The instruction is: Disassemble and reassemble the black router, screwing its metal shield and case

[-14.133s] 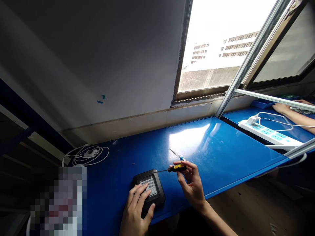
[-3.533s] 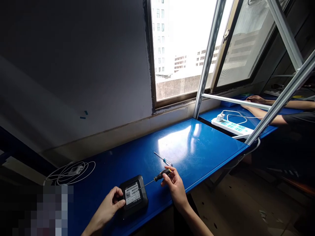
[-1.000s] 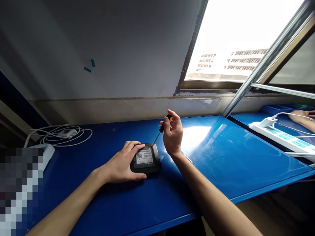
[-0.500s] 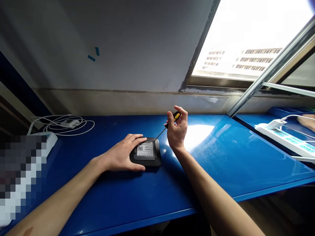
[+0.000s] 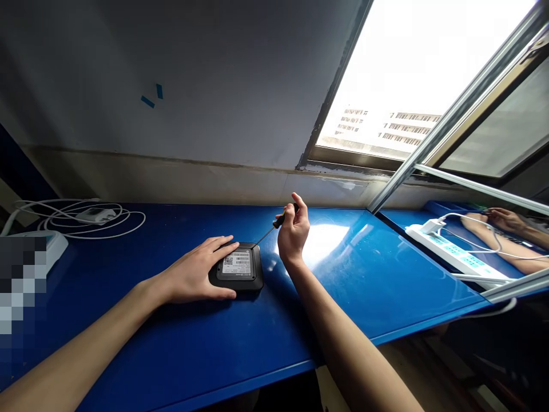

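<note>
A small black device point(image 5: 238, 266) with a white barcode label lies flat on the blue table point(image 5: 180, 343). My left hand point(image 5: 194, 277) rests against its left side, fingers spread over the top and front edge, holding it still. My right hand point(image 5: 293, 232) is closed on the black-and-yellow handle of a screwdriver point(image 5: 274, 224). The thin shaft slants down to the left, and its tip meets the device's far right corner.
A coiled white cable with an adapter point(image 5: 88, 214) lies at the far left by a white power strip point(image 5: 49, 243). Beyond a metal frame post point(image 5: 412, 166), on the right-hand table, lie another power strip point(image 5: 454, 254) and another person's arms point(image 5: 510, 232).
The view has shifted a little to the right, so the device and both hands sit further left in the picture. My right hand stays on the screwdriver at the device's corner; the left hand still holds the device.
</note>
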